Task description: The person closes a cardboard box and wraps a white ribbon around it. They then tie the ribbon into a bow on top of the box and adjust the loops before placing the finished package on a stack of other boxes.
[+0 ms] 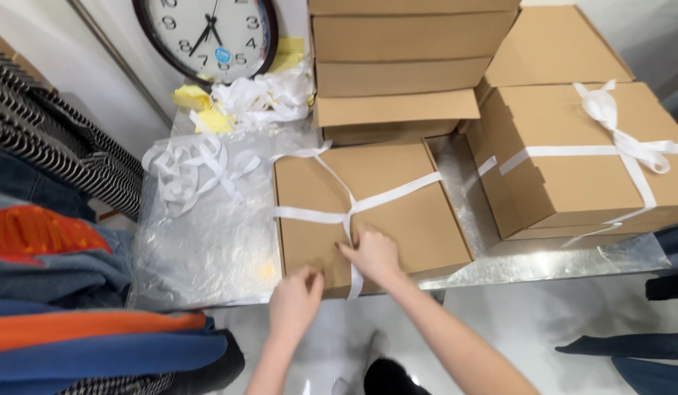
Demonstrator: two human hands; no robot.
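Two hands work at a flat cardboard box lying at the tabletop's front edge. White ribbon crosses its lid. Right hand rests on the lid near the crossing, its grip pinching the ribbon. Left hand sits at the box's front edge; whether its grip is spread or pressed together cannot be told. A ribbon-tied box stands toward the right edge, loose ribbon toward the left.

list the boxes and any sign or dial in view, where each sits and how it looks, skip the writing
Flat brown cardboard box: centre of the table, crossed by white ribbon, both hands at its near edge.
Taller brown box: right, white ribbon tied in a bow.
Stack of brown boxes: behind the centre box, top flaps loose.
Plain brown box: back right, no ribbon.
Round wall clock: back left, dark rim, white face.
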